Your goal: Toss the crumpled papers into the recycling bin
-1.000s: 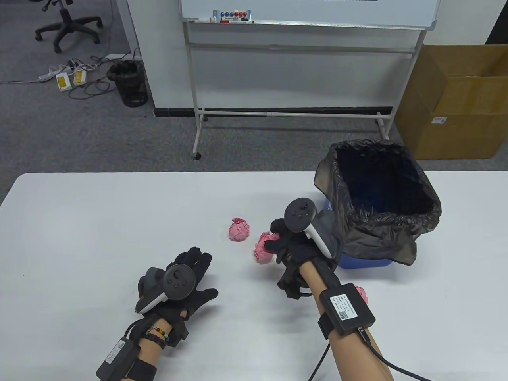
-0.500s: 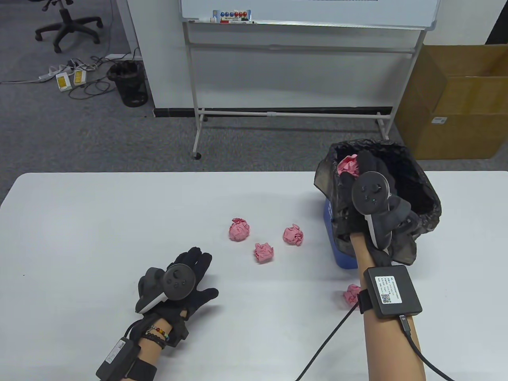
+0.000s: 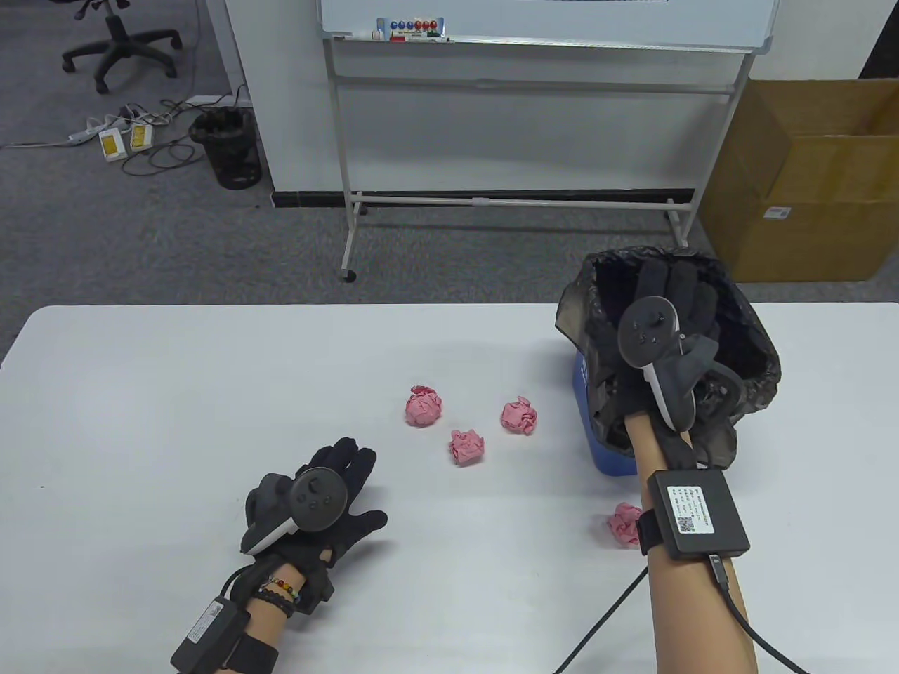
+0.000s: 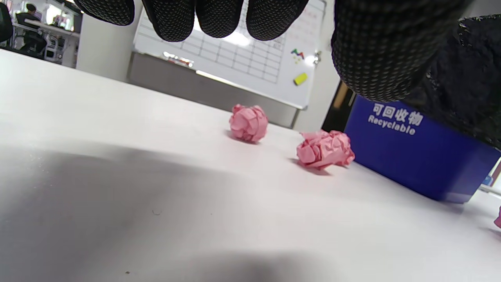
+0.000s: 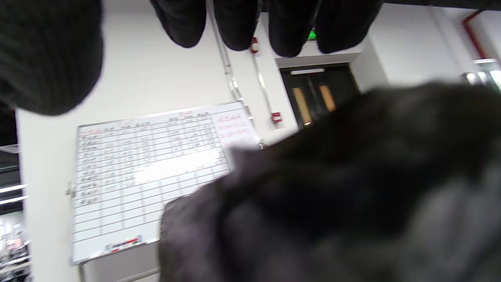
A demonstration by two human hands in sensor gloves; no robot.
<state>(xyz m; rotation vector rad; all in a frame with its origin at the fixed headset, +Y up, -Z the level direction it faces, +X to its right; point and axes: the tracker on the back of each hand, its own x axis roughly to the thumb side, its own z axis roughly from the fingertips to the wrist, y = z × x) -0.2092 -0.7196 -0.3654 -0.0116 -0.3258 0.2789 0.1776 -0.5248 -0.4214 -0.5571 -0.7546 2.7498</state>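
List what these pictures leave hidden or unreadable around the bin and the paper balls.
- Bin contents: table view, right hand and the dark liner cover them.
- Nearest paper ball: table view, partly behind the right forearm.
- Right wrist view: a blurred dark mass fills the lower frame.
- Left wrist view: a pink scrap is cut off at the right edge.

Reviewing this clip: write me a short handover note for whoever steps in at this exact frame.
Right hand: over the mouth of the recycling bin, fingers spread, holding nothing.
Left hand: flat on the table, palm down, idle.
Papers: four pink crumpled balls on the table: one, one, one left of the bin, and one beside the right forearm.
Done: the bin's contents are not visible from here.
Left: pick up and toss those four.
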